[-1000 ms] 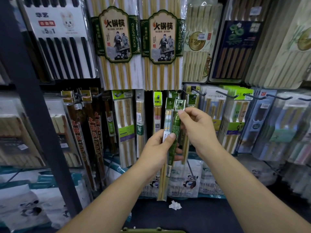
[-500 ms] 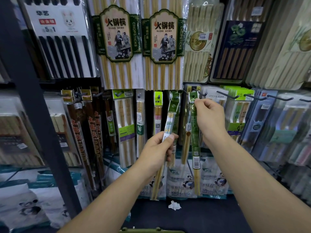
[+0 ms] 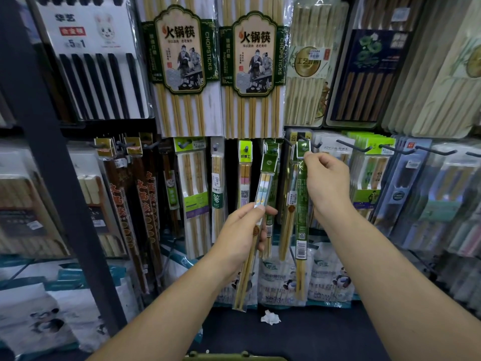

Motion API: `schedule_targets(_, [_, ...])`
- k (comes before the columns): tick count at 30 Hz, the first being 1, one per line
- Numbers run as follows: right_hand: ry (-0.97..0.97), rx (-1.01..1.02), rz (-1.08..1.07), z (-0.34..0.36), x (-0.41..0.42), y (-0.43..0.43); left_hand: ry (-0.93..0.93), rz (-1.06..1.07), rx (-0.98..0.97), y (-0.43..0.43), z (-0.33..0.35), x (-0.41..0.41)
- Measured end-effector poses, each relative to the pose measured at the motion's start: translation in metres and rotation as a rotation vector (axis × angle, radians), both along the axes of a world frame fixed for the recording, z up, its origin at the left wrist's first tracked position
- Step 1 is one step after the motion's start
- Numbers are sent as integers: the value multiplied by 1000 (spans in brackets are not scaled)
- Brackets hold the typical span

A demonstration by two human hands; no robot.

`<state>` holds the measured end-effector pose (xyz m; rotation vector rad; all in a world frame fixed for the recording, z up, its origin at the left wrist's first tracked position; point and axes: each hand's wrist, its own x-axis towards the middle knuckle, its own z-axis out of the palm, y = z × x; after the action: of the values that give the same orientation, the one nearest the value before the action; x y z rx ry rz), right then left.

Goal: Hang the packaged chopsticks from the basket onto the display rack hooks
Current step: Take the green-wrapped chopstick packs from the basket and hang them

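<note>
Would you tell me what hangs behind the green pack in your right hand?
Behind the green pack, pinched by the right hand, hangs a bamboo chopstick pack; panda-print bags lower. Anything directly behind is covered.

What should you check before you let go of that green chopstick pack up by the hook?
1. Right hand pinches the green pack near its top: ok.
2. The pack's header is up at the hook: ok.
3. Hook tip is through the hanging hole: cannot tell, the hole is too small to see.
4. The pack hangs roughly upright: ok.
5. Left hand grips the second pack, ready for its turn: ok.
</note>
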<state>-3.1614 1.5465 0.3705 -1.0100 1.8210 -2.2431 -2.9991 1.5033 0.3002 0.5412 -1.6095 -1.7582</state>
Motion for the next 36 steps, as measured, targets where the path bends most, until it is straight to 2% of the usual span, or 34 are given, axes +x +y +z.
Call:
schedule_targets(7, [20,25,-26,-6,-4,-3,-39,2,-21,-1,-2,-3])
schedule_targets(15, [47,65,-126,-20,-12,5,36,45,-76,0,1,-9])
schedule_targets(17, [48,35,-91,-20,-8,9,47,62,-83,1,4,-11])
schedule_targets(20, [99,31,71,-16,4,14,61,57,-102,2,8,-17])
schedule_targets(26, [181,27,158,-7,9,19,-1,94,-291,1,23,-27])
schedule_targets(36, [193,118,50,6,-13,14,-184,113,-504,-6,31,-46])
